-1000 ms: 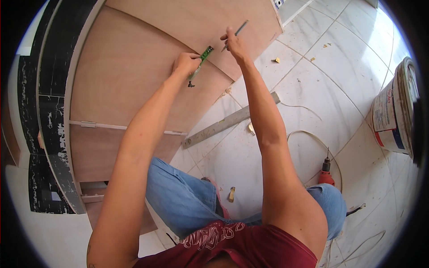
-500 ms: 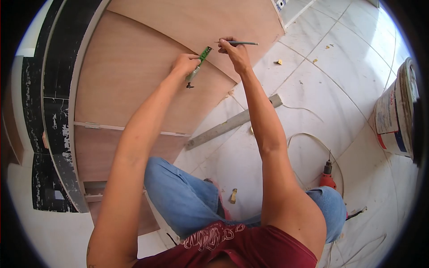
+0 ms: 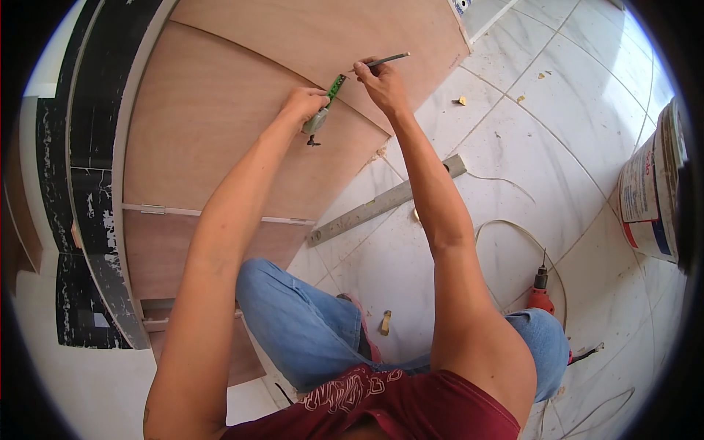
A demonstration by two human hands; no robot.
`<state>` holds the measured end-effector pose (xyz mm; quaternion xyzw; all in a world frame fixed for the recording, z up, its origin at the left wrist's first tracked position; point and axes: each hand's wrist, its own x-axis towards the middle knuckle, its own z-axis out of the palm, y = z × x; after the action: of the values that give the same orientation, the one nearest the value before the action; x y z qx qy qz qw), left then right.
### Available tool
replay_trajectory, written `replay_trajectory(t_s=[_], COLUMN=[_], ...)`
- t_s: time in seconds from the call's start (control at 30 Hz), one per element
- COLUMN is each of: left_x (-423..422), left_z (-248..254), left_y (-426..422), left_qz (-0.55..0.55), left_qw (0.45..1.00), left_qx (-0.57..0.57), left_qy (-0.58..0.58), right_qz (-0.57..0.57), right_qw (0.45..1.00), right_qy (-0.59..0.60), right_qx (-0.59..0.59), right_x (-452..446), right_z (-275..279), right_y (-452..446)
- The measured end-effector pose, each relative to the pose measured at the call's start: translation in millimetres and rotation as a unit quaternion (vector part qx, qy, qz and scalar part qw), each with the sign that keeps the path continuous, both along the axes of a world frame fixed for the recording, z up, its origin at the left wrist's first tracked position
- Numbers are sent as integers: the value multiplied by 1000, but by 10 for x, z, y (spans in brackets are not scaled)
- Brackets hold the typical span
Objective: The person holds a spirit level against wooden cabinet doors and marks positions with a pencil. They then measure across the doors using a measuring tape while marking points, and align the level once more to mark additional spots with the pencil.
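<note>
My left hand [image 3: 304, 103] is closed around a tape measure [image 3: 316, 121], whose green blade [image 3: 336, 86] lies pulled out a short way across the plywood panel [image 3: 213, 117]. The blade's end reaches past the edge of an overlapping upper board [image 3: 352, 33]. Beside that end, my right hand [image 3: 381, 82] pinches a dark pencil [image 3: 390, 59]. Its tip points left, close to the blade's end; whether it touches the board I cannot tell. A small dark strap or clip [image 3: 313, 141] hangs from the tape measure's case.
A grey metal straightedge [image 3: 389, 199] lies on the tiled floor below the panel. To the right are a red drill [image 3: 540, 297] with its bit upward, a loose cable [image 3: 513, 222] and a large paint bucket [image 3: 649, 194]. Hinges [image 3: 152, 209] join the panel to a lower piece.
The pencil has tilted, its back end rising and shifting left, as my right hand turned slightly. My left hand and the tape measure stay nearly in place.
</note>
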<state>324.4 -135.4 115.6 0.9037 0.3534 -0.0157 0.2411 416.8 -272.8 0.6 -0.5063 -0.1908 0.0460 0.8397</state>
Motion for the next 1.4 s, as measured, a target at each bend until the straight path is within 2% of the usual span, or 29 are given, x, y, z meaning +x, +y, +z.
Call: replay_trajectory(t_s=[0.07, 0.2, 0.67, 1.4], left_x=[0, -23, -25, -2], left_z=[19, 94, 87, 56], left_y=[-32, -158, -136, -104], left_qz=[9, 12, -1, 13], left_qw=[1000, 999, 1000, 1000], left_qx=[-15, -30, -18, -4], left_qy=[1, 0, 4, 0], right_qz=[-21, -47, -110, -119], right_qw=[999, 998, 983, 982], right_qy=[-11, -29, -98, -112], right_qx=[-32, -22, -108, -98], right_x=[-11, -60, -117, -103], right_z=[48, 109, 160, 176], right_y=[-21, 6, 43, 83])
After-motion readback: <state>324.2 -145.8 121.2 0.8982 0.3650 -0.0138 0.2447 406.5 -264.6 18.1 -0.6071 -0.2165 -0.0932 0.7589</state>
